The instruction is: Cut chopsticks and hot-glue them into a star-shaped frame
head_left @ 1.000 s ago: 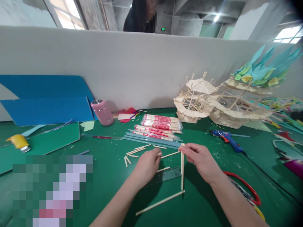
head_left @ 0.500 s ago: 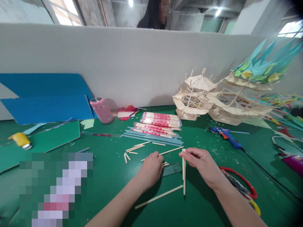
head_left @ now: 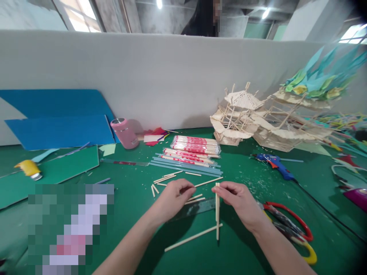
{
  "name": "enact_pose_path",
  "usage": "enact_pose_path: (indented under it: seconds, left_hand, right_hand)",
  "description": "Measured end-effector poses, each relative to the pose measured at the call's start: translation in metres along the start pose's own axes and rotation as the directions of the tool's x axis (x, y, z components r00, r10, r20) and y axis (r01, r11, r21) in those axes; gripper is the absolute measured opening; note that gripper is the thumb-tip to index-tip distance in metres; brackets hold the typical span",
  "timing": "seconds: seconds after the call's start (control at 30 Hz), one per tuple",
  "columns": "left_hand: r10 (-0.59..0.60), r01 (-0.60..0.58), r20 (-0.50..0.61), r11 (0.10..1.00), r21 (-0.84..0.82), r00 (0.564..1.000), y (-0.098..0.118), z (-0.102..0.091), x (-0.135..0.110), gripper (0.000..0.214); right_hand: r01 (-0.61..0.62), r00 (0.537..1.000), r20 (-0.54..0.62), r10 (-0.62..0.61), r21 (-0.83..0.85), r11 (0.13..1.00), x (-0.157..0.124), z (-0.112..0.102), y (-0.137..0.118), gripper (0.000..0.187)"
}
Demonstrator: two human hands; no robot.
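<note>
My right hand (head_left: 236, 198) pinches two pale wooden chopsticks (head_left: 217, 214) near their tops. They hang almost upright side by side, one shorter than the other. My left hand (head_left: 176, 196) is closed, thumb and forefinger tips together, over the table; whether anything is between them cannot be made out. Beneath it lie short cut sticks (head_left: 195, 198) and a clear ruler (head_left: 200, 206). A single chopstick (head_left: 192, 238) lies slantwise in front, its right end by the held pair. Another chopstick (head_left: 210, 181) lies behind, partly hidden by my left hand.
Wrapped chopstick packs (head_left: 196, 144) and blue-grey glue sticks (head_left: 186, 167) lie ahead. A blue glue gun (head_left: 272, 162) and red-and-yellow-handled scissors (head_left: 289, 223) are at right. Stick-built models (head_left: 243, 114) stand against the white partition (head_left: 157, 76). A pink cup (head_left: 125, 133) stands at left.
My left hand has lifted and drawn slightly left, uncovering more of the short sticks and ruler. My right hand has moved slightly left with the two chopsticks.
</note>
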State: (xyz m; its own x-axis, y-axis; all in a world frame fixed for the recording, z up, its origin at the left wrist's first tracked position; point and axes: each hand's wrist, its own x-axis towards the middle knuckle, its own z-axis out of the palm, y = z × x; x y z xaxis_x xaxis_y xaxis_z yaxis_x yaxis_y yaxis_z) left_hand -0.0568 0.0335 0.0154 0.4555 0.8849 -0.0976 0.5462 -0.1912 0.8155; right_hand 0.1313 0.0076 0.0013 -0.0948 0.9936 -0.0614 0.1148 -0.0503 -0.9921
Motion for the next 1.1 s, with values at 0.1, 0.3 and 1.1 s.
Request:
enact_pose_path:
  seconds: [0.1,0.3,1.1]
  left_hand:
    - [-0.071,0.078,0.032,0.862,-0.500,0.997,0.020,0.006,-0.006,0.025]
    - [-0.165,0.116,0.021,0.590,-0.799,0.986,0.034,0.030,-0.005,0.023]
    - [-0.366,0.196,0.002,0.495,-0.847,0.931,-0.017,0.005,0.028,0.021]
  right_hand:
    - [0.074,0.997,-0.032,-0.072,0.049,0.996,0.004,0.012,-0.006,0.026]
    - [0.163,0.983,-0.095,-0.159,0.038,0.986,0.008,0.024,-0.013,0.026]
    - [0.394,0.888,0.460,-0.022,-0.735,0.552,0.004,-0.010,0.019,0.016]
